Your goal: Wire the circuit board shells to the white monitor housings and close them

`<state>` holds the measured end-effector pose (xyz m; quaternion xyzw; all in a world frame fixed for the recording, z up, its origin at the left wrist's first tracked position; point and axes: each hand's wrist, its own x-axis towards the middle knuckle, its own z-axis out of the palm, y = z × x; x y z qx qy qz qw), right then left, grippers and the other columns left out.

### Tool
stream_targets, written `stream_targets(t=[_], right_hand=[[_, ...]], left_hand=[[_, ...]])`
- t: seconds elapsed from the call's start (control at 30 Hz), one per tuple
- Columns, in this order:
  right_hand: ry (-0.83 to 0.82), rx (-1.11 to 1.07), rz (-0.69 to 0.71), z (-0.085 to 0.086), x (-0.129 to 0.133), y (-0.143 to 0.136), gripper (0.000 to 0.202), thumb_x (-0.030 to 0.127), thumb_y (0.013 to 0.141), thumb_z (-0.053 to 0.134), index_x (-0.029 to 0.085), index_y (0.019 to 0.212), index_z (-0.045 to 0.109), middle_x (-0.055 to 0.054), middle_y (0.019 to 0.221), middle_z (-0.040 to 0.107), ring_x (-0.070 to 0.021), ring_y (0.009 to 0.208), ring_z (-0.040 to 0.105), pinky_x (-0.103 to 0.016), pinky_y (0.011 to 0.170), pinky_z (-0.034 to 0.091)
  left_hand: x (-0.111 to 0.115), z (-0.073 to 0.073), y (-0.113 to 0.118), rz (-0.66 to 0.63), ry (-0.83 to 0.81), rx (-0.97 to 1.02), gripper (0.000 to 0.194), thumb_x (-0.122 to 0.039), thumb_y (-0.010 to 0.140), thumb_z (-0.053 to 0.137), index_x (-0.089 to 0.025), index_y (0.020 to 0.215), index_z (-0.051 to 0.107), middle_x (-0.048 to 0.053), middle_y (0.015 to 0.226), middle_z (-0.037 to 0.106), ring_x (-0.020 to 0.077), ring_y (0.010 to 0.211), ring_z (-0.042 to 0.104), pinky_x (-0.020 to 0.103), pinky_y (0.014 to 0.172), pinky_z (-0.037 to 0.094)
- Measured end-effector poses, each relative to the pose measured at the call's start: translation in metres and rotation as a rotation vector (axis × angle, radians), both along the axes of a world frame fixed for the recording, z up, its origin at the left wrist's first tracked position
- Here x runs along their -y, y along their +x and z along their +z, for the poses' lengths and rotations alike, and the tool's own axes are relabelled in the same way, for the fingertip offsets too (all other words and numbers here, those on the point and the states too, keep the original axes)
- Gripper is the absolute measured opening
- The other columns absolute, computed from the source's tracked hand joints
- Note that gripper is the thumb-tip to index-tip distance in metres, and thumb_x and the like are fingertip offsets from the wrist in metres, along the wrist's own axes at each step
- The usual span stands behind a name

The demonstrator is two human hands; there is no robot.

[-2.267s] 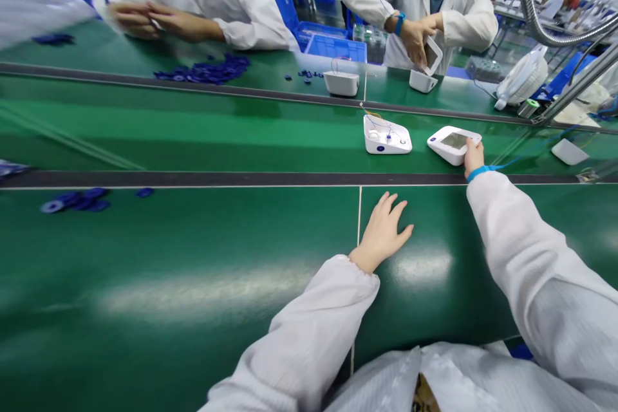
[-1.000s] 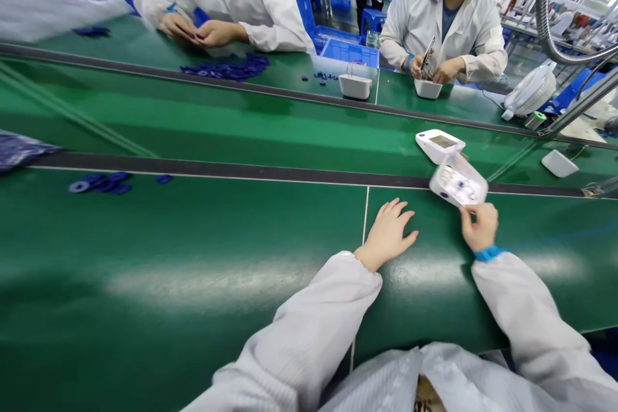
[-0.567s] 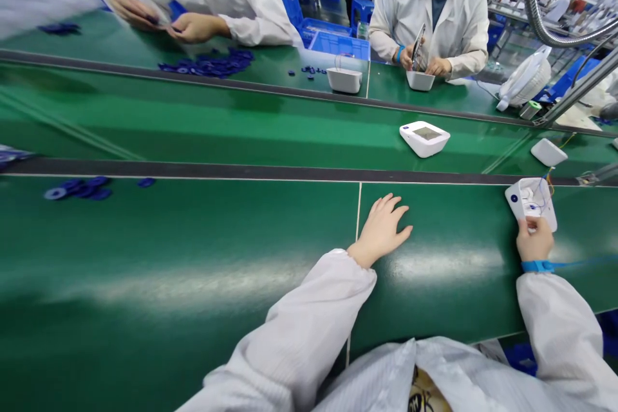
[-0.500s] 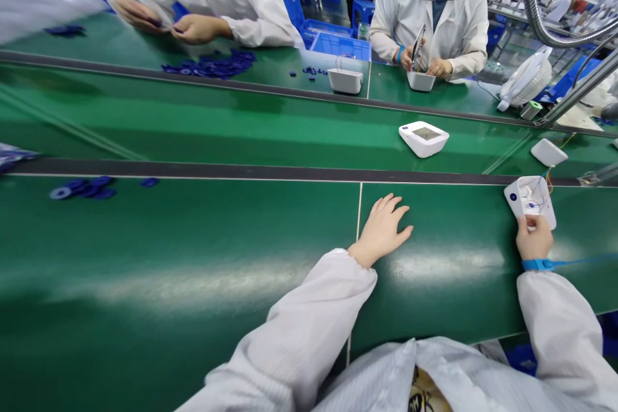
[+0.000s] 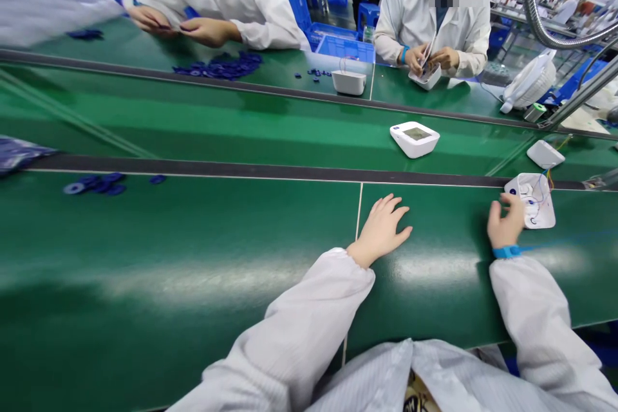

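My left hand [image 5: 383, 232] lies on the green bench with its fingers spread and nothing in them. My right hand [image 5: 505, 222], a blue strap [image 5: 506, 252] round its wrist, is at the left edge of an open white plastic housing [image 5: 544, 215]. Thumb and fingers stand apart with a gap, and I see nothing held; whether they touch the housing I cannot tell. Inside the housing are thin coloured wires and white parts. The wires run up over its rim toward a white cover [image 5: 545, 154] on the belt.
A white device with a grey screen [image 5: 414, 140] lies on the green belt [image 5: 270, 135]. Blue rings [image 5: 99, 184] lie at the left of my bench. Across the belt two co-workers handle parts, near a blue pile [image 5: 222, 66] and a white housing [image 5: 349, 83].
My right hand has let go of the wired housing and moved left. The screen device has shifted left along the belt. My left hand has stayed put.
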<state>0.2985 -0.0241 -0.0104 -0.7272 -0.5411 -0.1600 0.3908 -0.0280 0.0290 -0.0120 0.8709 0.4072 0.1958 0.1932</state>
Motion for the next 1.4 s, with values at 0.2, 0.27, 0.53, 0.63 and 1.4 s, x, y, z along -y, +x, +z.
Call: stream_targets(t=[0.2, 0.27, 0.53, 0.63, 1.4], right_hand=[[-0.400, -0.034, 0.579, -0.008, -0.062, -0.130, 0.016, 0.029, 0.092, 0.055, 0.024, 0.090, 0.070, -0.003, 0.081, 0.069, -0.0175, 0.073, 0.063, -0.030, 0.071, 0.049], [-0.431, -0.039, 0.631, -0.009, -0.077, -0.152, 0.016, 0.026, 0.093, 0.054, 0.023, 0.091, 0.070, -0.003, 0.084, 0.070, -0.0175, 0.076, 0.063, -0.030, 0.072, 0.048], [-0.483, -0.099, 0.684, -0.006, -0.086, -0.158, 0.017, 0.023, 0.092, 0.053, 0.023, 0.091, 0.070, -0.001, 0.080, 0.066, -0.0168, 0.071, 0.060, -0.029, 0.068, 0.045], [-0.488, -0.108, 0.687, -0.005, -0.084, -0.159, 0.016, 0.023, 0.092, 0.054, 0.022, 0.090, 0.070, -0.002, 0.082, 0.067, -0.0167, 0.072, 0.060, -0.029, 0.069, 0.045], [-0.484, -0.114, 0.695, -0.005, -0.084, -0.161, 0.016, 0.024, 0.092, 0.053, 0.023, 0.091, 0.069, -0.002, 0.085, 0.068, -0.0173, 0.075, 0.061, -0.030, 0.071, 0.046]], left_hand=[[-0.001, 0.001, 0.000, 0.007, 0.007, 0.004, 0.049, -0.037, 0.086, 0.064, -0.014, 0.129, 0.060, 0.018, 0.146, 0.051, 0.0388, 0.144, 0.037, 0.059, 0.120, 0.030], [-0.002, 0.001, 0.000, 0.024, 0.000, 0.052, 0.048, -0.035, 0.084, 0.065, -0.014, 0.127, 0.060, 0.018, 0.143, 0.053, 0.0368, 0.142, 0.041, 0.057, 0.120, 0.032], [-0.001, -0.001, -0.003, 0.032, 0.023, 0.149, 0.045, -0.032, 0.084, 0.063, -0.017, 0.126, 0.059, 0.017, 0.140, 0.055, 0.0341, 0.139, 0.045, 0.057, 0.119, 0.036], [-0.001, -0.004, -0.003, 0.034, 0.031, 0.145, 0.045, -0.032, 0.085, 0.063, -0.014, 0.125, 0.059, 0.019, 0.140, 0.055, 0.0352, 0.139, 0.045, 0.057, 0.119, 0.036], [0.000, -0.003, -0.004, 0.038, 0.024, 0.144, 0.043, -0.032, 0.085, 0.062, -0.016, 0.125, 0.059, 0.017, 0.141, 0.055, 0.0340, 0.138, 0.046, 0.057, 0.118, 0.036]])
